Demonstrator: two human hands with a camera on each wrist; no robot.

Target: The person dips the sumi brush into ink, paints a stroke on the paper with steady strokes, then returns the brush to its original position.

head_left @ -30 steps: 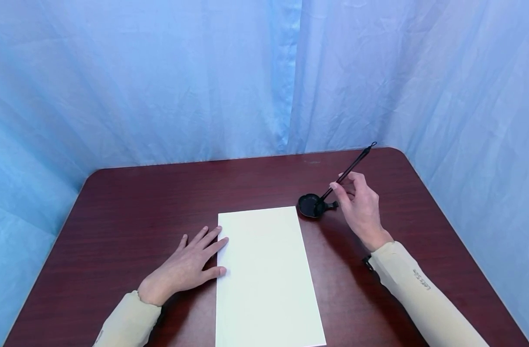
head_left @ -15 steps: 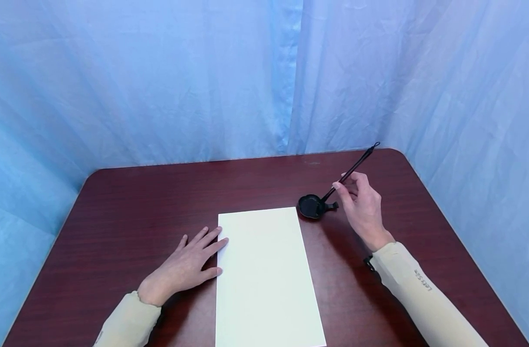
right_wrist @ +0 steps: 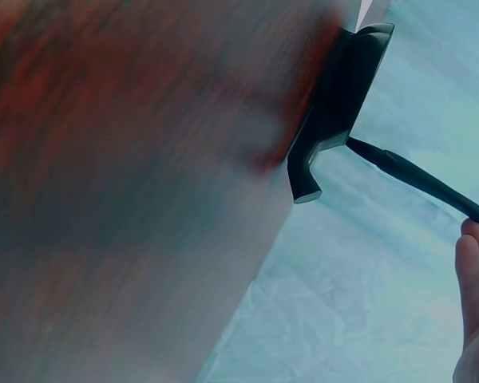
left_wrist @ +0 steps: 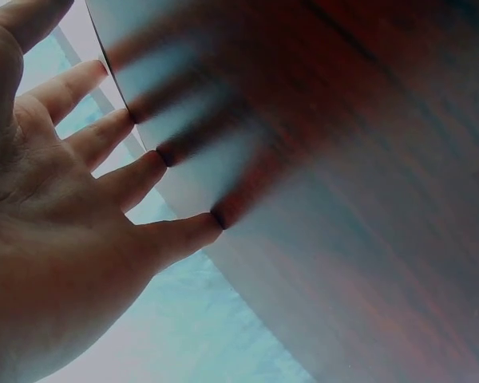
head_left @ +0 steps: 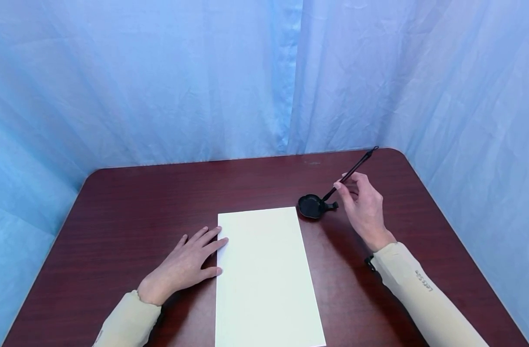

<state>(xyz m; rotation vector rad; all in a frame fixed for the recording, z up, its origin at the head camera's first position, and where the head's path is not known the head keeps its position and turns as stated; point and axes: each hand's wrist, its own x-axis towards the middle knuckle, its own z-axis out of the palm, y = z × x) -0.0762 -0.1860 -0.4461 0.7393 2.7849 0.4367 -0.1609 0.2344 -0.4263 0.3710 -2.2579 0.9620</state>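
In the head view my right hand point(head_left: 365, 208) pinches a dark calligraphy brush point(head_left: 353, 171) by its handle. The brush slants down to the left, its tip at a small black ink dish point(head_left: 309, 207) with a short stem-like handle. The right wrist view shows the brush point(right_wrist: 431, 183) meeting the dish point(right_wrist: 349, 84) at its rim; the bristles are hidden inside. My left hand point(head_left: 183, 267) lies with fingers spread, fingertips touching the left edge of a blank white sheet of paper point(head_left: 264, 274). In the left wrist view those fingertips rest on the tabletop and the paper's edge.
A dark red-brown wooden table point(head_left: 160, 197) with rounded far corners carries everything. Light blue curtains point(head_left: 182, 82) hang behind it and along both sides. The ink dish stands just off the paper's far right corner.
The right hand has shifted slightly right, and the brush has moved with it, its tip sliding toward the dish's handle side. The upper end of the brush sits a little lower. The left hand barely moves.
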